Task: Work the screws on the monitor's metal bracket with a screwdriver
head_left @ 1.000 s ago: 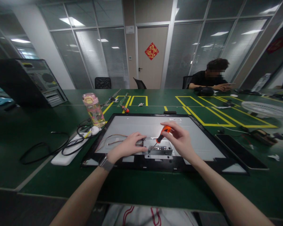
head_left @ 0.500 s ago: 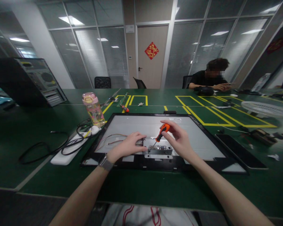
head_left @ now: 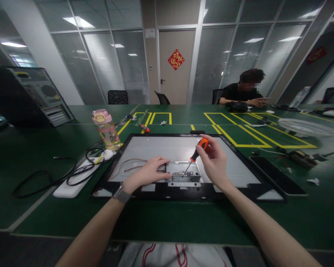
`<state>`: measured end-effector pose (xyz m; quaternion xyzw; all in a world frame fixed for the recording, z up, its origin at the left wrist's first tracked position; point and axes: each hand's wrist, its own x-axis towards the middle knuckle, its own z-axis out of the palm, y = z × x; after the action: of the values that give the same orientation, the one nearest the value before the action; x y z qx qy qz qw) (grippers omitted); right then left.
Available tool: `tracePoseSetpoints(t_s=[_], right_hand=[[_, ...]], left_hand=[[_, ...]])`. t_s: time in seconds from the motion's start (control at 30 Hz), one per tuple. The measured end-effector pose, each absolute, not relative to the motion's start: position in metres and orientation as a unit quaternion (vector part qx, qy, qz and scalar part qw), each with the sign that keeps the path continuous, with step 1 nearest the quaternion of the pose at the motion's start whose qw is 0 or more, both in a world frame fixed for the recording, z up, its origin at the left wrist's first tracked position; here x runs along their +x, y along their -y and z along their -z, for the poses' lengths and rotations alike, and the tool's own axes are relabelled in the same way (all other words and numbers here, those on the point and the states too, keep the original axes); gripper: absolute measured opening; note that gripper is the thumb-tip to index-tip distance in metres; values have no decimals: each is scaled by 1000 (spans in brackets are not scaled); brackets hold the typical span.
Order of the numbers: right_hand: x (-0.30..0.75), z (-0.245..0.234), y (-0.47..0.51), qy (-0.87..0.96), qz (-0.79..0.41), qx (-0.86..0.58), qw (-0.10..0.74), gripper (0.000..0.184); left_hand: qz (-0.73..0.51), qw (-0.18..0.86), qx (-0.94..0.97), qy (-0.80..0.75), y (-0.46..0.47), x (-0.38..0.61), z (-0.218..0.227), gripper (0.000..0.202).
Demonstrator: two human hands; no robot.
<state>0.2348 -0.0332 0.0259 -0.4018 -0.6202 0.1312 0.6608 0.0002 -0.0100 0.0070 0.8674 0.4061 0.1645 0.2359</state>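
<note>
A flat display panel [head_left: 136, 148] with a black frame lies back side up on the green table in front of me. On its lower middle sits a silver metal bracket [head_left: 183, 184]. My right hand [head_left: 216, 161] grips an orange-and-black screwdriver [head_left: 199, 149], which slants down so that its tip is over the middle of the bracket; whether it touches is too small to tell. My left hand [head_left: 149, 171], thumb and fingers spread apart, rests at the bracket's left edge, above thin cables [head_left: 128, 162] on the panel.
Left of the panel are a white power strip [head_left: 69, 187], black cables [head_left: 41, 178], a pink-lidded bottle [head_left: 107, 129] and a computer case [head_left: 36, 96]. A second screwdriver [head_left: 145, 128] lies behind it. At right is a dark flat slab [head_left: 277, 176]. Across the table sits a person [head_left: 236, 91].
My right hand has moved the screwdriver rightward, its tip going from the bracket's left end towards its middle. My left hand stays at the bracket's left edge. The whole view has shifted slightly.
</note>
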Motion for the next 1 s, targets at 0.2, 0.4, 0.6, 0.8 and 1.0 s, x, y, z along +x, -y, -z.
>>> tracePoseSetpoints(t_s=[0.2, 0.4, 0.6, 0.8, 1.0], right_hand=[[243, -31, 31, 613, -58, -426, 663, 21], [242, -29, 32, 644, -12, -428, 634, 22], [241, -25, 31, 661, -6, -422, 621, 21], [241, -26, 32, 661, 3, -418, 623, 21], [240, -27, 33, 663, 5, -416, 623, 22]], left_hand=[[-161, 233, 870, -403, 10, -1, -8, 55], [-157, 233, 869, -407, 10, 0, -7, 55], [-159, 239, 867, -407, 10, 0, -8, 55], [-157, 243, 867, -406, 10, 1, -9, 56], [-156, 241, 867, -407, 10, 1, -8, 57]])
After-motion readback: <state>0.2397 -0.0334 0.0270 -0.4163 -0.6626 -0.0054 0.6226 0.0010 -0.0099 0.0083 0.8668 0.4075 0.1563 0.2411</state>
